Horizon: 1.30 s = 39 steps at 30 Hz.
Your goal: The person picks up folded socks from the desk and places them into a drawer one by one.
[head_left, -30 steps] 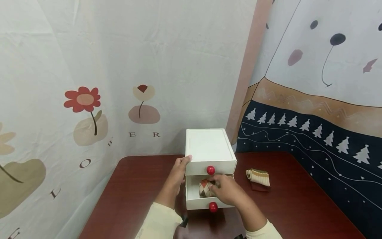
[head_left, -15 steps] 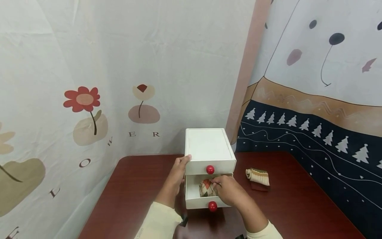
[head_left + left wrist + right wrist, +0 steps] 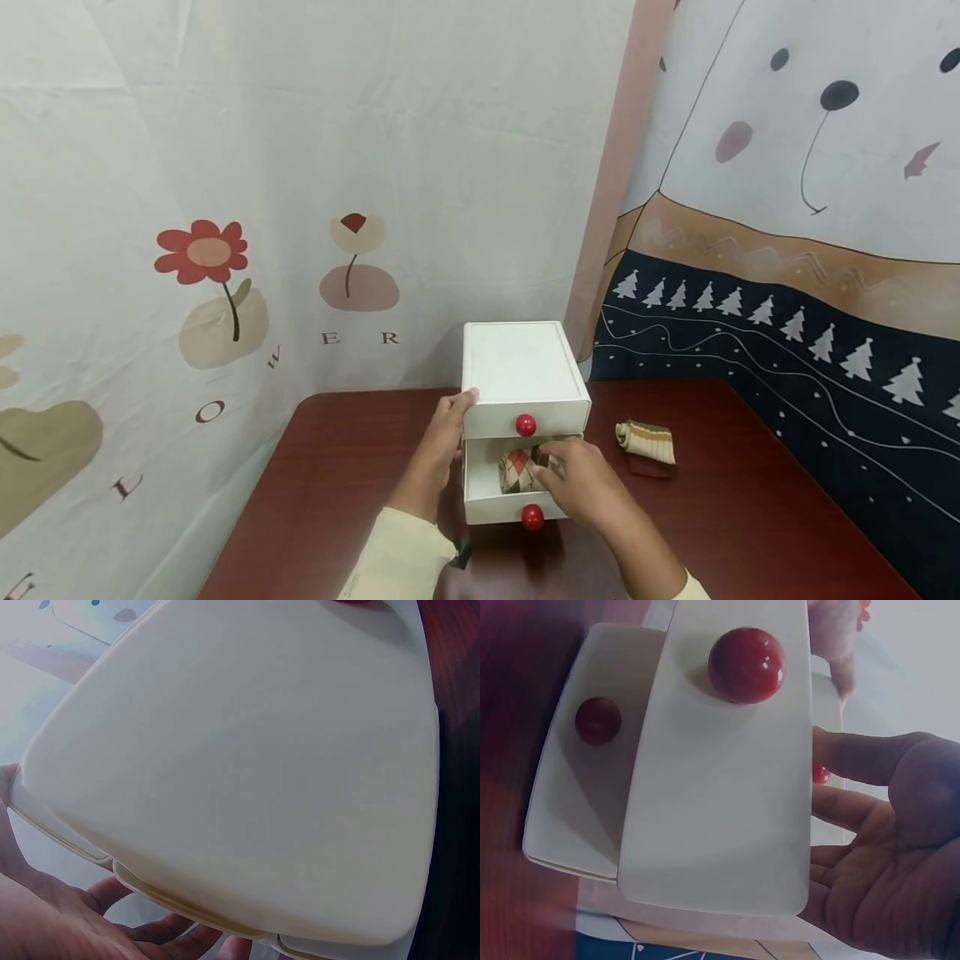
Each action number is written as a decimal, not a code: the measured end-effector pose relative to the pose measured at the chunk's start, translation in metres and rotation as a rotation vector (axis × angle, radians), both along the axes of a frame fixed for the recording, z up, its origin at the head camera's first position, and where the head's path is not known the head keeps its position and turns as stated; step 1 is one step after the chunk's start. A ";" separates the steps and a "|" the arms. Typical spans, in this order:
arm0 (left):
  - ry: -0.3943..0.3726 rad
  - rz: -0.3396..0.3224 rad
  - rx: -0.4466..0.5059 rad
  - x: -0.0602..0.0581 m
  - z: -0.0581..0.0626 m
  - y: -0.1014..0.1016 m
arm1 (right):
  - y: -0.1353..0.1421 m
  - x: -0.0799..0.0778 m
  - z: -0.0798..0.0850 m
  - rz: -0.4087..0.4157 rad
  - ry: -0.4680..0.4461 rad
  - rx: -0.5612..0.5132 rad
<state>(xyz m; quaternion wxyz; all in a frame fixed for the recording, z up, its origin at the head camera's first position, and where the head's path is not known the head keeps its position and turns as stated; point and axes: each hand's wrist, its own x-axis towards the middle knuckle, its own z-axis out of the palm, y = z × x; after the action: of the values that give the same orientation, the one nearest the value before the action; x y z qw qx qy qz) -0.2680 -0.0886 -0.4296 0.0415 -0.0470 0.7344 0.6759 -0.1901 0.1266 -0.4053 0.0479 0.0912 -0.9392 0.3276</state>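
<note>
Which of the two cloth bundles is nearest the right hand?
The diamond-patterned bundle in the open drawer, right at the right hand. The striped cream bundle lies outside, on the table.

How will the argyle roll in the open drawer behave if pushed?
The argyle roll looks like fabric, so probably soft and squashable. Being rounded, it may roll or unwind. The drawer around it should limit travel.

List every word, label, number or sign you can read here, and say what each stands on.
"L O W E R": spaced letters on the pale flower-print backdrop.
One more letter, at its lower left edge: cut off, not readable with certainty.
White drawer unit: no text visible.
</note>
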 end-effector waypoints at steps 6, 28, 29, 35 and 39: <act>0.005 -0.003 -0.011 -0.001 -0.002 0.000 | -0.001 0.010 0.001 -0.042 0.078 -0.033; 0.012 -0.006 0.009 0.002 0.002 -0.001 | -0.029 0.053 -0.022 -0.280 0.313 0.066; 0.011 -0.006 0.008 0.002 0.002 -0.001 | -0.029 0.054 -0.023 -0.271 0.303 0.087; 0.007 -0.004 0.005 0.002 0.003 0.000 | -0.032 0.055 -0.028 -0.223 0.170 0.180; 0.008 -0.003 0.008 0.003 0.003 0.000 | -0.032 0.053 -0.030 -0.208 0.066 0.237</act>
<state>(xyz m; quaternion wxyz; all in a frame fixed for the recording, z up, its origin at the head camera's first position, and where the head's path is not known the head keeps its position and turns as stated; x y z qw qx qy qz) -0.2654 -0.0885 -0.4268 0.0397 -0.0429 0.7317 0.6791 -0.1375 0.0950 -0.4355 0.1013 0.0093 -0.9736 0.2045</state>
